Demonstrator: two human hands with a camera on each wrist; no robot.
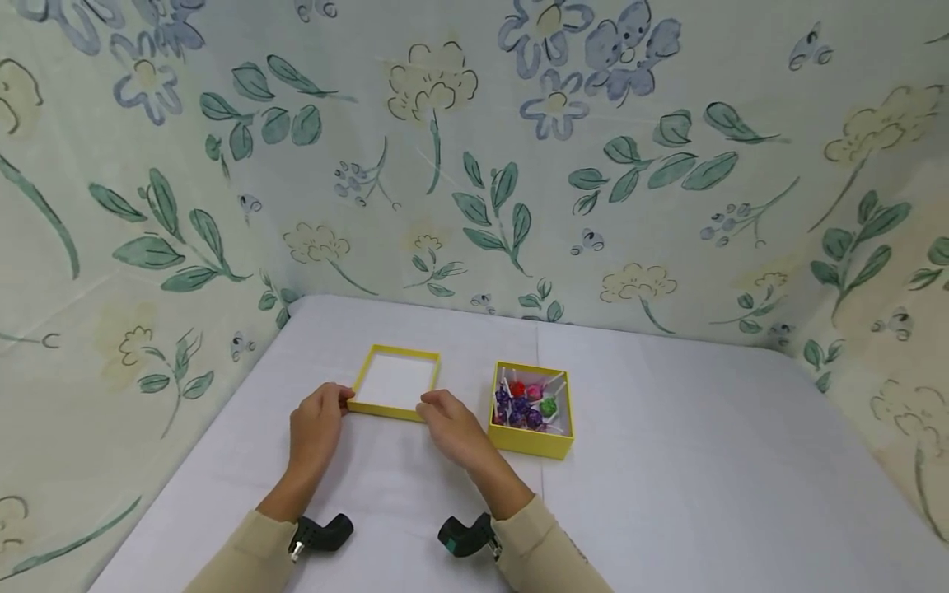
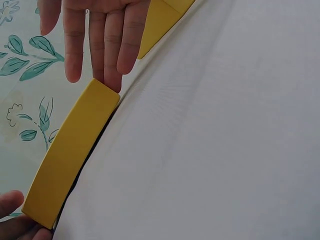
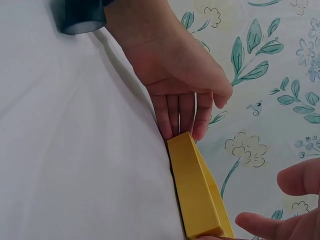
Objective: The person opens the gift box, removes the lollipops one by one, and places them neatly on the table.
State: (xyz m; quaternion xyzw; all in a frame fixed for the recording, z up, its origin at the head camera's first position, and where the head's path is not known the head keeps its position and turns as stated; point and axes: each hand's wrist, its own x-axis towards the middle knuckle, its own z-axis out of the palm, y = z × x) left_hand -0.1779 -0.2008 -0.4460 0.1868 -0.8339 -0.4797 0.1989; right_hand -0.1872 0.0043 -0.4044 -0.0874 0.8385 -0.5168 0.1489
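A shallow yellow box lid (image 1: 384,411) lies on the white table, its pale inside facing up. My left hand (image 1: 317,427) touches its near left corner, and my right hand (image 1: 454,427) touches the near right corner. The left wrist view shows the right hand (image 2: 107,42) with straight fingers against one end of the lid (image 2: 70,155). In the right wrist view, straight fingers of the left hand (image 3: 177,75) meet the opposite end of the lid (image 3: 195,185). Right of the hands, a yellow box (image 1: 530,443) holds several wrapped lollipops (image 1: 521,408) with white sticks.
White cloth (image 1: 704,461) covers the table. Flower-patterned fabric (image 1: 519,206) hangs behind it and along both sides. A black wrist device (image 1: 326,534) sits on the left wrist, and another dark device (image 1: 465,537) on the right.
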